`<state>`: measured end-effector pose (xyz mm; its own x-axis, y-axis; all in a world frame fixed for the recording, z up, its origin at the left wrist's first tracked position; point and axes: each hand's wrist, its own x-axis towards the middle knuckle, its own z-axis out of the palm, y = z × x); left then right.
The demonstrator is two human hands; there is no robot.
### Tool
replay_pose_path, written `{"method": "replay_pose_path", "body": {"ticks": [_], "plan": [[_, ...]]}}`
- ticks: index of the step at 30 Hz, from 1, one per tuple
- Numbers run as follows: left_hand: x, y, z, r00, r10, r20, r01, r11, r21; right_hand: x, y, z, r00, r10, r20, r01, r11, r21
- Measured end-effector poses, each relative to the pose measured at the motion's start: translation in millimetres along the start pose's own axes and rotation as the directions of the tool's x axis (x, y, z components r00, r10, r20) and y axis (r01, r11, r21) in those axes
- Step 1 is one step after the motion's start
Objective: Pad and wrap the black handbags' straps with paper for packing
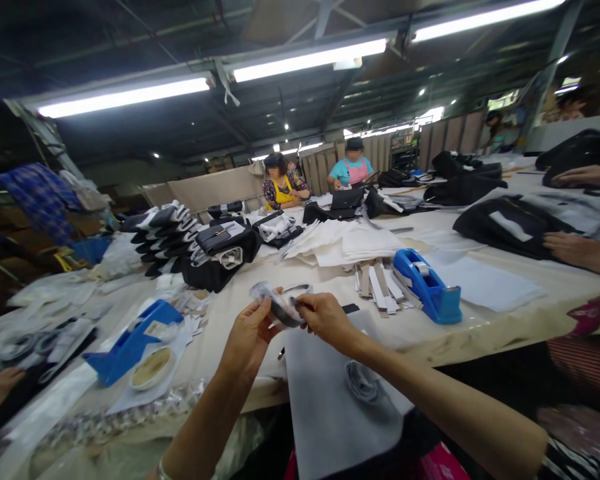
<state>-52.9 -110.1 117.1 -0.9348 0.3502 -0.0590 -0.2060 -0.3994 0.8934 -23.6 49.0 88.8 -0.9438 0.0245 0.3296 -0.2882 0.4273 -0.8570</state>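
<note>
Out over the table edge, my left hand (253, 330) is closed on a coiled dark strap (284, 312) partly covered in clear or whitish wrapping. My right hand (325, 319) pinches the same strap at its right side; its fingertips are partly hidden. A pale loop of the coil shows between the hands. Below them a whitish sheet (330, 407) hangs over the front edge, with a crumpled grey roll of wrapping (364, 383) on it.
Blue tape dispensers stand left (135, 340) and right (425, 287). Nearby are card strips (380, 287), white sheets (347, 243) and stacked black bags (163, 233). Co-workers' hands reach in at right (580, 250) and left (0, 393). Two people (353, 172) sit across the table.
</note>
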Motion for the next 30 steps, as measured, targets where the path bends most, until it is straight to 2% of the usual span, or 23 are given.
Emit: {"method": "replay_pose_path", "body": {"ticks": [3, 6, 10, 15, 17, 19, 20, 22, 25, 27, 30], "plan": [[0.0, -0.2, 2.8, 0.999, -0.038, -0.002, 0.038, 0.999, 0.008, 0.5, -4.2, -7.8, 0.985, -0.171, -0.03, 0.152, 0.933, -0.326], [-2.1, -4.4, 2.7, 0.997, -0.061, 0.039, 0.06, 0.998, 0.01, -0.5, -9.2, -10.1, 0.968, -0.25, 0.009, 0.226, 0.856, -0.464], [-7.8, -9.2, -0.6, 0.988, -0.077, 0.133, 0.075, 0.997, 0.017, -5.5, -14.0, -6.6, 0.933, -0.35, 0.082, 0.34, 0.785, -0.518], [-18.0, -11.7, -2.9, 0.976, -0.095, 0.196, 0.09, 0.995, 0.035, -10.1, -7.5, -3.8, 0.868, -0.487, 0.097, 0.455, 0.703, -0.547], [-22.1, -13.0, -3.0, 0.967, -0.115, 0.229, 0.104, 0.993, 0.058, -10.6, -3.5, -4.0, 0.828, -0.545, 0.128, 0.523, 0.67, -0.527], [-25.7, -15.0, -3.0, 0.964, -0.099, 0.249, 0.084, 0.994, 0.07, -11.6, -2.0, -3.6, 0.803, -0.584, 0.12, 0.567, 0.685, -0.457], [-27.2, -16.3, -3.1, 0.966, -0.067, 0.251, 0.052, 0.996, 0.069, -12.6, -2.5, -2.9, 0.809, -0.581, 0.083, 0.561, 0.724, -0.401], [-28.9, -19.5, -3.7, 0.971, 0.028, 0.238, -0.044, 0.997, 0.062, -16.4, -6.3, -0.9, 0.856, -0.514, -0.049, 0.488, 0.836, -0.251], [-28.6, -26.1, -5.2, 0.971, 0.159, 0.176, -0.177, 0.98, 0.091, -24.9, -16.2, 2.1, 0.921, -0.303, -0.245, 0.304, 0.952, -0.037], [-27.5, -31.8, -5.6, 0.964, 0.219, 0.149, -0.241, 0.959, 0.147, -29.9, -23.5, 3.1, 0.952, -0.162, -0.259, 0.186, 0.98, 0.068], [-27.2, -41.9, -3.0, 0.948, 0.291, 0.129, -0.314, 0.919, 0.238, -33.0, -32.0, 5.4, 0.99, -0.001, -0.14, 0.028, 0.981, 0.192]]}}
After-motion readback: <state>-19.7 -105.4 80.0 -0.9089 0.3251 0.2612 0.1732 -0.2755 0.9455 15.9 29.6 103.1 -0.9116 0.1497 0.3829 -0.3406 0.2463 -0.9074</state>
